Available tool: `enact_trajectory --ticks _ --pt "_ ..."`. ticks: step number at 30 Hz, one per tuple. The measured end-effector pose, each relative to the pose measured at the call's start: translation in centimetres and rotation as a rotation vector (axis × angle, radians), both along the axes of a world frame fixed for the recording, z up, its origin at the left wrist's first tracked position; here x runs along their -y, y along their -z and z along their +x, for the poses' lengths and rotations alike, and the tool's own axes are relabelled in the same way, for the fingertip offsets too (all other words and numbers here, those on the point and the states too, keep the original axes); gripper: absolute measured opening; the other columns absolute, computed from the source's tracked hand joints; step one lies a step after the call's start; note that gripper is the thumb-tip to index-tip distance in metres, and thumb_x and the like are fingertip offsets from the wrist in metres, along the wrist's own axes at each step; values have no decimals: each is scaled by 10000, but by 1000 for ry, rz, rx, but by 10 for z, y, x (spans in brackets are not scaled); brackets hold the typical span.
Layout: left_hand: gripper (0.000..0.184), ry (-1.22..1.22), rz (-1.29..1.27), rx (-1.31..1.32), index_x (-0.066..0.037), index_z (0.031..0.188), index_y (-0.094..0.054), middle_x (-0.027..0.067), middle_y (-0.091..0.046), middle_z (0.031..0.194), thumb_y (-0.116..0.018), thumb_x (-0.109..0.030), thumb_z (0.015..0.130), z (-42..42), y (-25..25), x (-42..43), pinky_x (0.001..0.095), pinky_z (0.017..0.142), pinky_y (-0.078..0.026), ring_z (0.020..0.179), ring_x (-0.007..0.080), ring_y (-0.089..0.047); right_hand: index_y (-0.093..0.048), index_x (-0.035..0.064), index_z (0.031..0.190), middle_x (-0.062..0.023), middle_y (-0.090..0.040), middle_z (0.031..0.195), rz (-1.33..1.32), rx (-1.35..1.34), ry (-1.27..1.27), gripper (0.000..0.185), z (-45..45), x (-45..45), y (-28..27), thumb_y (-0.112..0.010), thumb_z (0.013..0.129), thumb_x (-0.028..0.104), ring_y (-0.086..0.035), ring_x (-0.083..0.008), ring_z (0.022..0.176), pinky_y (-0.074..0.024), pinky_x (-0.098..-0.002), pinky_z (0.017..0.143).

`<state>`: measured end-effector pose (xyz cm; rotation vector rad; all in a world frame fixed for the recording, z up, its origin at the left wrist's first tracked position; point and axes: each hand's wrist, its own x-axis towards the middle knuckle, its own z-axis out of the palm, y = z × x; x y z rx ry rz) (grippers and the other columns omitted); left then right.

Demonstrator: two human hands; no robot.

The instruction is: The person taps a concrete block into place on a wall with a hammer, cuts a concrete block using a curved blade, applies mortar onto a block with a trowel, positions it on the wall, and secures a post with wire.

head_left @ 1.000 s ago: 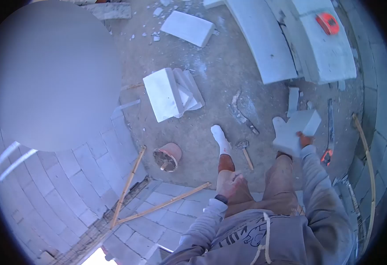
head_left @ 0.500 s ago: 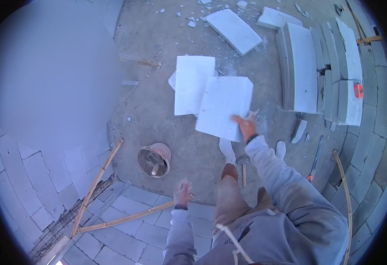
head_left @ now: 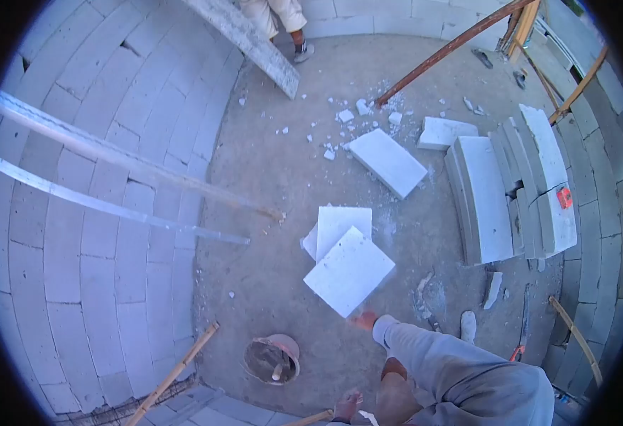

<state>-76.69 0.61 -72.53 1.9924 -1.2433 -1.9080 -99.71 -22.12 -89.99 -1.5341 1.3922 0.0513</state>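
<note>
A white block [head_left: 350, 272] lies askew over another white block [head_left: 343, 221], with a third piece partly hidden beneath. My right hand [head_left: 363, 321] is at the near corner of the top block. Its fingers are smeared by motion, so whether they still grip the block is unclear. Low in the view, my left hand [head_left: 347, 405] hangs near my legs with loose fingers and nothing visible in it. Left of it stands a bucket [head_left: 272, 360] of greyish mix with a handle sticking out.
Stacked blocks [head_left: 485, 202] stand at right, with a red tape measure [head_left: 564, 198] on top. A handsaw [head_left: 524, 323] lies beside them. Another block [head_left: 388, 162] and rubble are farther off. Slanting props [head_left: 453, 53] reach the floor. A person's legs [head_left: 276, 15] show at the back.
My right hand held the top block by its right edge; now the block is turned and the hand is at its near corner. The view has tilted up, showing more of the room.
</note>
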Motion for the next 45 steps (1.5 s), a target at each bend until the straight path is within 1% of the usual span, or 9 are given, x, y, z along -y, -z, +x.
enact_trajectory --ticks 3,7,10,12,16,22,28,36,45 --pt "274 525 -352 235 33 1050 -608 127 -668 960 -535 -205 934 1 -6 47 373 785 -545 935 246 -658 -584 118 1150 -176 -644 1018 -190 -8 -56 384 -22 1 -93 -568 891 401 -622 -339 936 -515 -422 784" --pt "316 -333 77 -85 6 985 -620 95 -652 831 -523 -285 910 1 -33 100 340 742 -519 835 208 -649 -632 189 1103 -149 -655 960 -324 -141 -256 287 -108 -19 -125 -484 872 272 -621 -343 967 -488 -450 858" --pt "264 -183 36 -429 -39 819 -597 53 -582 697 -558 -293 882 31 -34 143 334 621 -469 642 177 -566 -694 153 902 -146 -660 830 -195 -318 243 204 -170 -53 -198 -513 817 195 -652 -341 843 -520 -465 759" --pt "264 -409 204 -504 -75 721 -563 39 -539 647 -571 -268 900 44 -6 145 345 530 -433 559 162 -501 -686 93 891 -145 -664 838 -34 -588 -386 262 -222 -78 -208 -473 858 241 -648 -322 856 -511 -474 780" --pt "343 -164 147 -90 28 826 -615 124 -648 815 -636 -309 882 -12 -103 180 350 583 -521 690 212 -643 -618 47 978 -192 -632 1062 195 -504 632 281 -280 -151 -265 -551 823 272 -592 -395 1016 -490 -471 859" --pt "372 1232 -680 242 19 1142 -590 233 -536 1257 -638 -215 858 -50 -46 180 409 960 -442 1125 353 -546 -615 14 1040 -222 -631 1062 306 -472 929 364 -285 -288 -210 -543 802 280 -592 -396 1022 -475 -463 872" --pt "520 437 -148 203 -39 1287 -526 181 -550 1291 -552 -384 899 -173 -101 137 368 1000 -407 1199 309 -522 -624 10 998 -213 -651 977 235 -187 799 342 -266 -395 -105 -537 828 295 -609 -390 947 -485 -443 836" --pt "551 605 108 258 -40 1283 -531 188 -589 1230 -579 -394 864 -270 -72 31 364 972 -425 1157 295 -557 -668 85 982 -212 -648 908 55 -211 1041 319 -376 -423 -185 -564 857 360 -597 -406 939 -480 -457 822" --pt "417 607 167 -25 -54 1212 -577 121 -585 1210 -538 -350 920 -368 -145 12 357 922 -454 1091 233 -572 -642 154 996 -65 -689 863 180 -753 56 251 -531 -617 -92 -596 781 275 -656 -249 938 -499 -459 760"
